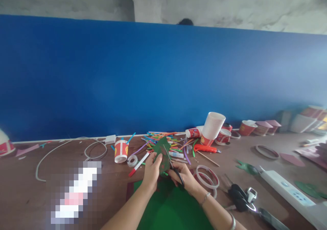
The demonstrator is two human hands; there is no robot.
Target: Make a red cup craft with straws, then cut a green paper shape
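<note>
Held up in front of me is a piece of dark green paper (163, 165), its upper tip rising above my fingers. My left hand (152, 168) pinches its left side between thumb and fingers. Scissors (176, 171) with dark handles are in my right hand (186, 178), fingers wrapped round the loops. Their blades run up along the right part of the paper. Below both hands lies a larger green sheet (173, 208) on the table. A heap of colourful straws (153, 142) spreads just beyond the held paper.
A stack of white paper cups (213, 128) leans at the back, near an orange utility knife (206, 148). On the left stand a red-and-white cup (121, 151), a tape roll (132, 161) and a marker (139, 164). Tape rings (207, 177), keys (241, 196) and a power strip (288, 189) lie right.
</note>
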